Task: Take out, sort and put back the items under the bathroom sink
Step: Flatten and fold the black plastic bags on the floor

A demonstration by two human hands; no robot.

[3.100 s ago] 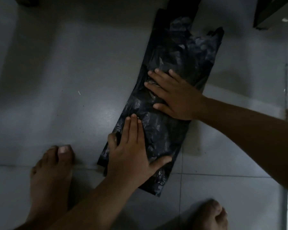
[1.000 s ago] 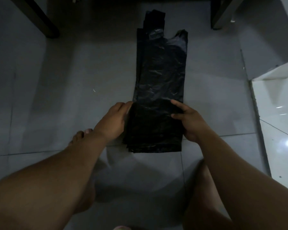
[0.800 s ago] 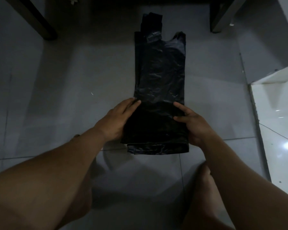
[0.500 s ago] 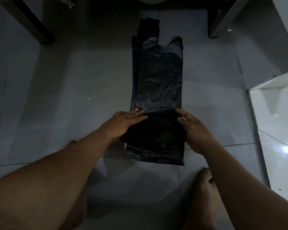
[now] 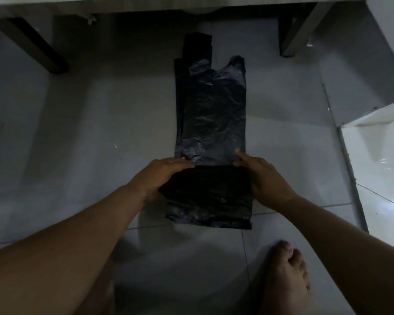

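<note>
Bag (image 5: 212, 123), black plastic, lies flat on the tiled floor (image 5: 100, 123) at the centre of the frame, its long axis running up the picture. Handle loops point to the upper edge; the left loop reaches higher than the right. Near end is folded over onto the body, forming a darker doubled band across the lower part, with the fold's free edge level with the fingertips.

Left hand (image 5: 159, 176): at the left edge of the folded band, fingers extended and lying across the top, thumb side hidden beneath, so whether it pinches or only presses cannot be told.

Right hand (image 5: 264, 178): at the right edge of the band, fingers fairly straight along the plastic, tips touching the bag at the fold's edge; grip likewise unclear.

Foot (image 5: 289, 278), bare, on the floor at lower right, apart from the bag.

Dark legs (image 5: 34, 46) stand at upper left and upper right under a pale slab (image 5: 191, 3) along the top. White step (image 5: 382, 155) at right.
</note>
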